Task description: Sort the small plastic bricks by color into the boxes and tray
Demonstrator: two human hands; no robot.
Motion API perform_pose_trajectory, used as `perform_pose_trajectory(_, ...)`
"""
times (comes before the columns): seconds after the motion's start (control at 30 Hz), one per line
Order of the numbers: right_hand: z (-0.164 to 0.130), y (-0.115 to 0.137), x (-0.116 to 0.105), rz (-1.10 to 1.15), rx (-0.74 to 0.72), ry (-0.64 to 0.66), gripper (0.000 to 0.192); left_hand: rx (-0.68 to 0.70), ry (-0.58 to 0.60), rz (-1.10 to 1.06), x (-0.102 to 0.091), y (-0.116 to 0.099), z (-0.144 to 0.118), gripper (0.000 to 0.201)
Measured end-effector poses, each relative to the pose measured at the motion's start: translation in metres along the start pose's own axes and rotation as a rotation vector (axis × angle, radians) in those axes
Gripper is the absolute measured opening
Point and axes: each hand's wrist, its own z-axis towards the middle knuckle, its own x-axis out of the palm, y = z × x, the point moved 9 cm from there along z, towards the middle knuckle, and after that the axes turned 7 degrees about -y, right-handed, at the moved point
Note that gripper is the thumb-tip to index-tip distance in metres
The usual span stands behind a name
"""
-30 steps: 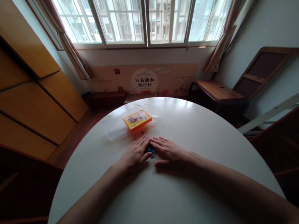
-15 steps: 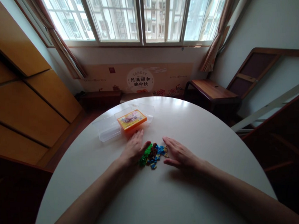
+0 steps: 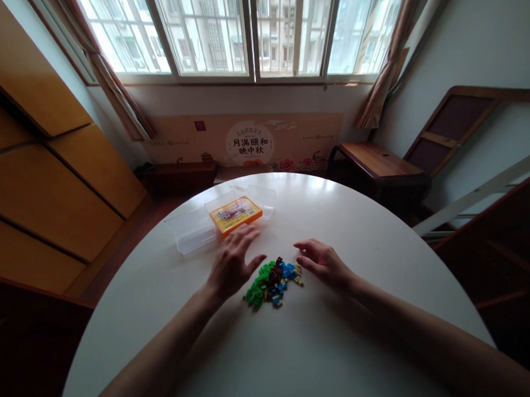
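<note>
**Two open hands flank a pile of small bricks**

The left hand (image 3: 233, 264) lies flat with fingers spread, holding nothing, its thumb close to the green edge of the pile of small bricks (image 3: 273, 281). The right hand (image 3: 322, 263) is loosely open, fingers slightly curled, empty, just beside the pile's blue end. Beyond the left hand's fingertips sits an orange box (image 3: 235, 213) atop a clear plastic case (image 3: 191, 235). All rest on the round white table (image 3: 374, 240).
</note>
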Motion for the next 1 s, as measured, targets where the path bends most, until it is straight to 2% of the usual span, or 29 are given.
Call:
perform_pose_trajectory(0.07,0.013,-0.01,0.002,0.069,0.069,-0.033,0.037,-0.064,-0.188,0.22,-0.03,0.024,0.008,0.051)
perform_pose_trajectory(0.1,0.021,-0.014,0.004,0.12,0.1,-0.045,0.037,-0.09,-0.215,0.348,-0.04,0.035,0.011,0.057)
perform_pose_trajectory(0.13,0.029,-0.017,0.007,0.18,0.13,-0.054,0.038,-0.109,-0.168,0.473,-0.042,0.047,0.015,0.062)
perform_pose_trajectory(0.23,0.052,-0.022,0.021,0.337,0.232,-0.079,0.039,-0.092,-0.098,0.537,-0.044,0.068,0.022,0.057)
perform_pose_trajectory(0.3,0.064,-0.023,0.031,0.414,0.285,-0.103,0.038,-0.06,-0.065,0.546,-0.04,0.075,0.025,0.044)
perform_pose_trajectory(0.4,0.074,-0.019,0.042,0.504,0.293,-0.144,0.039,-0.023,-0.066,0.559,-0.037,0.075,0.025,0.039)
perform_pose_trajectory(0.5,0.074,-0.015,0.046,0.627,0.306,-0.141,0.059,0.076,-0.22,0.564,-0.048,0.05,0.023,0.035)
perform_pose_trajectory(0.6,0.07,-0.003,0.042,0.848,0.299,-0.086,0.094,0.248,-0.377,0.491,-0.059,0.004,0.016,0.036)
perform_pose_trajectory(0.67,0.065,0.013,0.033,0.991,0.233,-0.008,0.105,0.359,-0.364,0.384,-0.059,-0.025,0.012,0.038)
perform_pose_trajectory(0.77,0.056,0.03,0.014,1.085,0.156,0.065,0.105,0.434,-0.376,0.304,-0.06,-0.054,0.007,0.043)
perform_pose_trajectory(0.93,0.04,0.02,-0.008,1.013,0.24,0.027,0.107,0.502,-0.3,0.17,-0.052,-0.067,-0.002,0.048)
perform_pose_trajectory(1.0,0.032,0.018,-0.008,1.006,0.26,0.052,0.104,0.435,-0.244,0.083,-0.05,-0.063,-0.001,0.055)
